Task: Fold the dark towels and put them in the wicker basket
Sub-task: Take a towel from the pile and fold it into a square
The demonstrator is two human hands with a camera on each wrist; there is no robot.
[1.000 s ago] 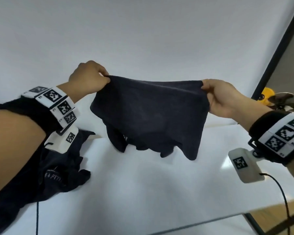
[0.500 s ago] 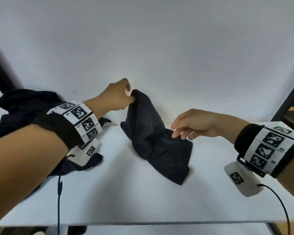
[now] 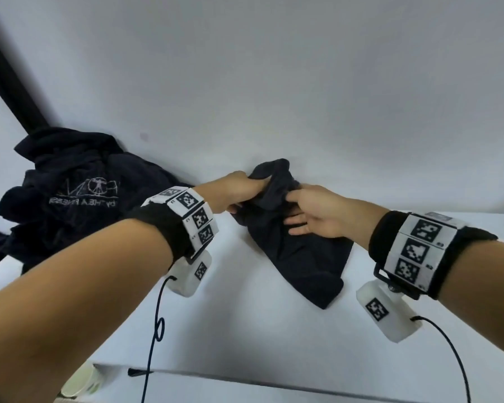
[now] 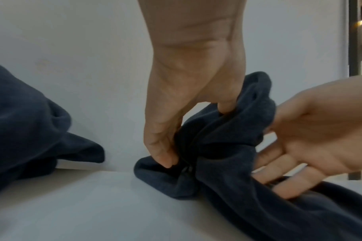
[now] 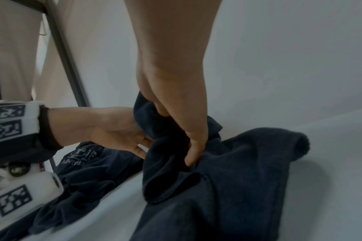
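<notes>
Head view, near to far: paper cup [image 3: 83,383] below the white table's [image 3: 245,330] front edge. Dark towel [image 3: 297,251] bunched mid-table, far end raised. Left hand [image 3: 239,193] pinching that raised end, thumb and fingers curled into the cloth. Right hand [image 3: 314,213] pinching it with the thumb, other fingers [image 4: 287,182] straight. Heap of dark cloths [image 3: 70,199] far left against the backdrop.

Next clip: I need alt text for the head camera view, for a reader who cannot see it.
Both hands gather one bunched dark navy towel on a white table: the left hand grips its raised end, the right hand pinches it alongside. A heap of dark cloth with a pale printed logo lies to the left.
</notes>
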